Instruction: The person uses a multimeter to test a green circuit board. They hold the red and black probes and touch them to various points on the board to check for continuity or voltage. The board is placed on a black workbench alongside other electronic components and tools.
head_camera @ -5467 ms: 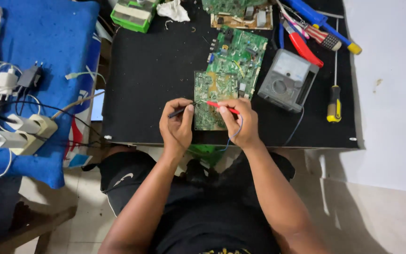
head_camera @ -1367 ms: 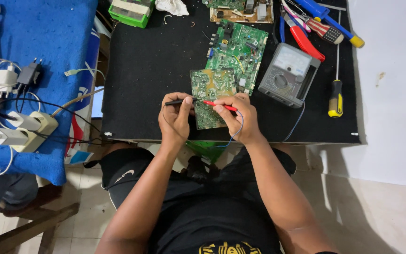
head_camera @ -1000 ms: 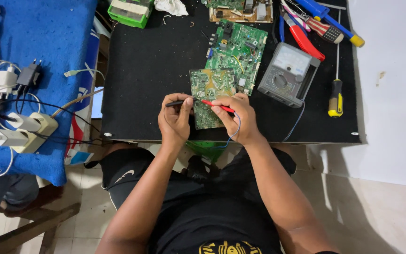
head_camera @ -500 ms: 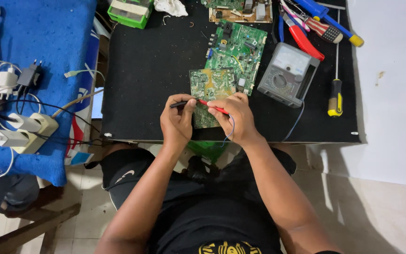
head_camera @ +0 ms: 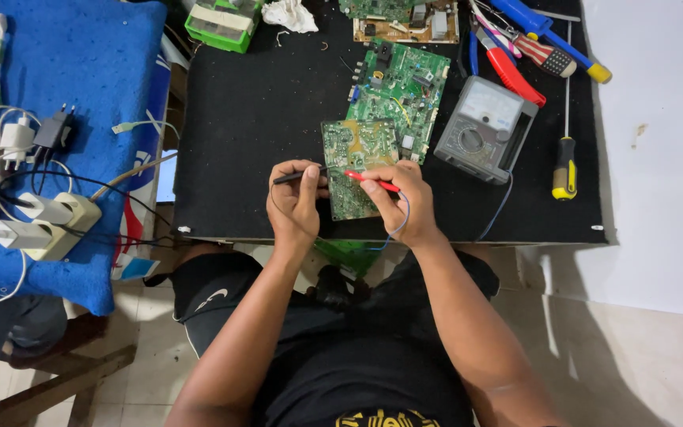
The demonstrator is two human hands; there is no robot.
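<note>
Both probes have crept together on the small circuit board (head_camera: 355,166): left hand (head_camera: 297,207) pinches the black probe (head_camera: 298,175), right hand (head_camera: 401,204) the red probe (head_camera: 371,181); probing underway, next contact needs steady tips.

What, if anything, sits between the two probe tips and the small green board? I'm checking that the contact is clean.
Nothing visible does. The left hand holds the black probe and the right hand the red probe, both tips lying directly over the bare small green board; actual contact is too small to tell.

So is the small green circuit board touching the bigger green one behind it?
Touching. The head view shows the small circuit board with its far edge overlapping the bigger board's near corner, with no black mat visible between them.
</note>
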